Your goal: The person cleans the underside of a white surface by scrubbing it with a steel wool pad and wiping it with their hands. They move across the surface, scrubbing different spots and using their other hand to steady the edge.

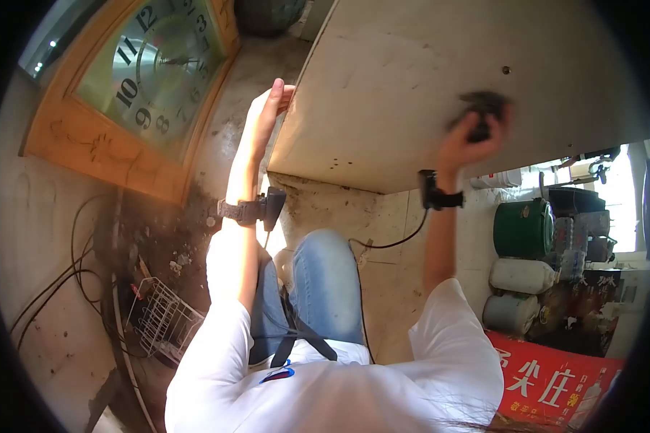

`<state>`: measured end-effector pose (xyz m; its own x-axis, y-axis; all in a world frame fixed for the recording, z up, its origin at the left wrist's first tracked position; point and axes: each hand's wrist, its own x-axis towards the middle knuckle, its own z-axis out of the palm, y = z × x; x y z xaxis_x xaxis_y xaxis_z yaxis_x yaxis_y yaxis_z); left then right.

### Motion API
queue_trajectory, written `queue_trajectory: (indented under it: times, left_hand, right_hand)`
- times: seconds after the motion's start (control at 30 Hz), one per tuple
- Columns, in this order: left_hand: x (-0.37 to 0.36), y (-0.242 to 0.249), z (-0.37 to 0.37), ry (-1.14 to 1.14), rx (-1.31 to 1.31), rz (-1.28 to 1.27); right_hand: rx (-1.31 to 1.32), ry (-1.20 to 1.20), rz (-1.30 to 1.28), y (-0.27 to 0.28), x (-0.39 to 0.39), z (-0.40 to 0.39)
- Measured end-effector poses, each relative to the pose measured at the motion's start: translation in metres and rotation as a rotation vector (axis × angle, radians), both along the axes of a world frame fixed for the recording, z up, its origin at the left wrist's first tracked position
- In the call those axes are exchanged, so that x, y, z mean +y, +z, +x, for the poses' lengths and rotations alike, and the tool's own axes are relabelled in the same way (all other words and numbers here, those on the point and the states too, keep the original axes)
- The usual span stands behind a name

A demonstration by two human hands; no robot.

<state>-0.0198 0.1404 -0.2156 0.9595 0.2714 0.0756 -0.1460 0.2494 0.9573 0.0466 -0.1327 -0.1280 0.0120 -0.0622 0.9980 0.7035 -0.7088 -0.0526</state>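
While the R hand [477, 141] is up against the face of the panel [397, 79], its fingers are curled round a dark wad [486, 101], thumb side and fingertips closed in on it; both blurred, so material of wad can't be told. Wad sits on the R half of the panel, just below a small dark hole [506, 70]. L hand [267, 108] is at the panel's L edge, thumb up, fingers partly hidden at the edge, so can't tell how firm the hold is or if it grips at all. Both wrists wear black straps w/ a small box, L strap [242, 211] and R strap [451, 200], both below the panel's lower edge in view; a cable [393, 245] runs from the R one. Jeans [328, 281] also show below the panel. L of panel: big clock [141, 94], orange frame, tilted in view. Lower L of panel: wire basket [167, 317] on the floor, near loose black wires [72, 270]. Lower R of panel: green bin [521, 228], approx. cylindrical, w/ two pale jugs [521, 276] beneath it in view, then a red sign [549, 379] w/ white characters.
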Motion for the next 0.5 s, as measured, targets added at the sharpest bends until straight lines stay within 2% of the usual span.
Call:
queue_trajectory:
  times: [0.03,0.13,0.23,0.3,0.37,0.4,0.47,0.5]
  left_hand:
    - [0.001,0.000,0.001,-0.017,0.002,-0.013]
    - [0.008,-0.002,0.003,-0.071,0.010,-0.048]
    - [0.012,-0.005,0.004,-0.138,0.012,-0.069]
    - [0.014,-0.005,0.004,-0.161,-0.003,-0.069]
    - [0.013,-0.002,0.002,-0.148,0.024,-0.080]
    - [0.013,-0.001,0.001,-0.145,0.036,-0.083]
    - [0.016,-0.003,0.002,-0.196,0.042,-0.093]
    - [0.018,-0.003,0.002,-0.222,0.040,-0.097]
  right_hand:
    - [-0.077,-0.217,0.027,0.016,-0.008,-0.002]
    - [-0.009,-0.410,0.061,0.038,-0.011,-0.008]
    - [-0.041,-0.322,-0.137,0.039,0.029,-0.009]
    - [0.047,-0.193,-0.285,0.020,0.071,-0.011]
    - [0.218,-0.016,-0.594,-0.030,0.098,-0.022]
    - [0.226,-0.026,-0.714,-0.054,0.115,-0.026]
    - [0.112,0.222,-0.950,-0.105,0.128,-0.024]
    - [0.110,0.186,-0.979,-0.122,0.128,-0.026]
